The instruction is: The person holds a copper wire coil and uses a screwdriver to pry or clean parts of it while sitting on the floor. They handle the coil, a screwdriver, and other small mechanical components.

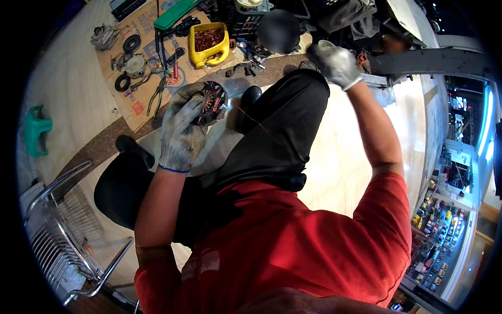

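My left hand [180, 123], in a grey-white work glove, grips a round motor stator [212, 103] with copper windings and a dark rim. The stator is held up beside my bent knee. A thin copper wire [251, 118] trails from it to the right across my dark trousers. Beyond the knee is my right hand [339, 65], also gloved, with its fingers curled in and somewhat blurred. What the right fingers hold, if anything, cannot be made out. Past my left hand, pliers [156, 98] with dark green handles lie on a flattened cardboard sheet [116, 64].
A cut-open yellow jug [224, 52] full of copper scraps stands on the cardboard. Around it lie black rings [132, 43], a round metal motor part [135, 65] and a long green tool [175, 14]. A green stool [37, 131] and metal chair [58, 222] are at left.
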A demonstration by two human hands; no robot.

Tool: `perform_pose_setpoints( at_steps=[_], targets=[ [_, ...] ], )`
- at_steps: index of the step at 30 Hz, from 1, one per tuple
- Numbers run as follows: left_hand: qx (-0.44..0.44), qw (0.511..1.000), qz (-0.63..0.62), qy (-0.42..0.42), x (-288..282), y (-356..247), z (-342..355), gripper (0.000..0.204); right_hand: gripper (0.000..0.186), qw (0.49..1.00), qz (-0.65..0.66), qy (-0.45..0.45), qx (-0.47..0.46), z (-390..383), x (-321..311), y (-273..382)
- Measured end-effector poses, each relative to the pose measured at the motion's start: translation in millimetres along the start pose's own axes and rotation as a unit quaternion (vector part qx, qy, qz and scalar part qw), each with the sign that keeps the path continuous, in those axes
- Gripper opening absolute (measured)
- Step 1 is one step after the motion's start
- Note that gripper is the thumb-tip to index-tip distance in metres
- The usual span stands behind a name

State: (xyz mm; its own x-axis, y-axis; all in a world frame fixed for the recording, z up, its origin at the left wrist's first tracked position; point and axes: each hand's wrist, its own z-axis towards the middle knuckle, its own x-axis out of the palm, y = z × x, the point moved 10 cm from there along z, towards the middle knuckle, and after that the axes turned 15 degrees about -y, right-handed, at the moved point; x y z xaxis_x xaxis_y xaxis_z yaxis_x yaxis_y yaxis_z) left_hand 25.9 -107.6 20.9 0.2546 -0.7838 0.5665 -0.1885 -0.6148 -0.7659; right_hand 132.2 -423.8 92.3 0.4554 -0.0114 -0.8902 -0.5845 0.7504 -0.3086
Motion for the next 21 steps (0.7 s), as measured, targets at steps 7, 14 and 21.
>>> perform_pose_setpoints(
  at_steps=[7,14,21],
  targets=[
    [-0.185,0.977,-0.089,-0.062,3,39,3,0.023,0.034,0.967,-0.111,0.15,0.172,-88,-8,-116],
    [-0.187,0.975,-0.109,-0.058,13,33,-2,0.018,0.075,0.98,0.057,0.116,0.15,-44,-31,-19],
    [-0.169,0.983,-0.071,-0.027,16,28,-4,0.022,0.072,0.982,0.18,0.055,0.002,41,-54,153]
  ],
)
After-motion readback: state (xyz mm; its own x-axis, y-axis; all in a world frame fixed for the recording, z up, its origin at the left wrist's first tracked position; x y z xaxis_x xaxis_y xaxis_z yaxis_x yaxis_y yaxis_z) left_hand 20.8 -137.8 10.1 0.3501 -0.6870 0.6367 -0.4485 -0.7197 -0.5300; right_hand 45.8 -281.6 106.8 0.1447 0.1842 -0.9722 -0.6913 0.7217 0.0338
